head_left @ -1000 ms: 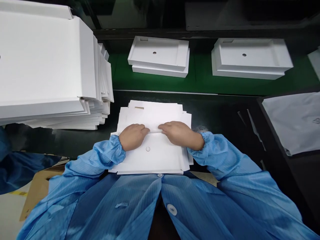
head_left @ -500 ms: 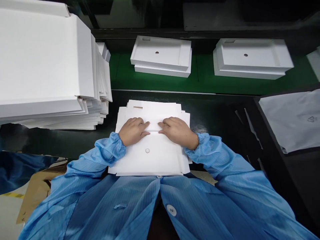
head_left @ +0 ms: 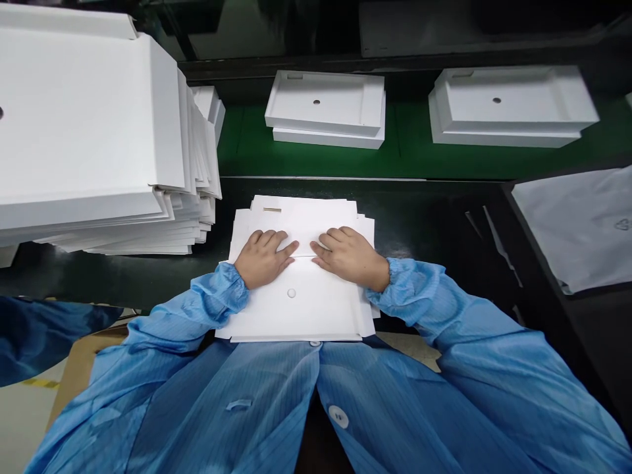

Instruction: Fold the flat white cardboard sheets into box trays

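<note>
A flat white cardboard blank (head_left: 326, 306) lies before me on the dark table, on what looks like further white sheets. A crease crosses it between my hands, a slot (head_left: 272, 209) is cut near its far edge, and a round spot (head_left: 291, 293) shows below the crease. My left hand (head_left: 264, 259) rests on the left part of the crease, fingers spread and thumb pointing inward. On the right part lies my right hand (head_left: 349, 257), its fingers also apart and touching the card. Neither hand is closed around anything.
A tall stack of white cardboard blanks (head_left: 89, 118) stands at left. Beyond the table, folded white boxes (head_left: 340, 105) and a second pair of boxes (head_left: 523, 105) sit on a green surface (head_left: 409, 155). At right lies a pale plastic bag (head_left: 582, 230). Another person's blue sleeve (head_left: 49, 336) shows at left.
Both hands have flattened and spread slightly over the crease, where thumbs and fingers were closer to a pinch. The ridge there looks flatter. The boxes on the green surface have shifted slightly right.
</note>
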Tool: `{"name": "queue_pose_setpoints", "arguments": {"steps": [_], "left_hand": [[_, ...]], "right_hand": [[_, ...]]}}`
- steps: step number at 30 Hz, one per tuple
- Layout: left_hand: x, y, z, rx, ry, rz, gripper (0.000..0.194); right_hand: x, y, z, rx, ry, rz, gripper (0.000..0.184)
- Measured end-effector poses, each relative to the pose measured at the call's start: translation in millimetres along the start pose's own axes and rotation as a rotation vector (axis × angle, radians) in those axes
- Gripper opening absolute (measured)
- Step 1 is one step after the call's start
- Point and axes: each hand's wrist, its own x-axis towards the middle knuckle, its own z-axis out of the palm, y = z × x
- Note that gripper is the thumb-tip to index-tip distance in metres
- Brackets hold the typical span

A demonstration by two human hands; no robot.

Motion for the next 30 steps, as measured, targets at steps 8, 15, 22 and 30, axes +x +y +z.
{"name": "queue_pose_setpoints", "arguments": {"steps": [8,15,22,30], "left_hand": [[0.3,0.5,-1.7,0.022,-0.002,-0.01,0.042],[2.2,3.2,-5.5,-0.092,-0.056,-0.034,0.043],[0.6,2.1,-3.2,-0.118,-0.061,-0.042,0.044],[-3.3,1.2,4.7,-0.093,-0.019,-0.034,0.045]], "right_hand": [[-12.2,8.6,-2.5,0.013,0.033,0.07,0.038],[-25.1,11.3,-12.5,0.08,-0.077,0.042,0.046],[-35.8,17.2,-1.3,0.142,-0.119,0.128,0.051],[-47.7,22.0,7.8,0.218,-0.104,0.25,0.06]]}}
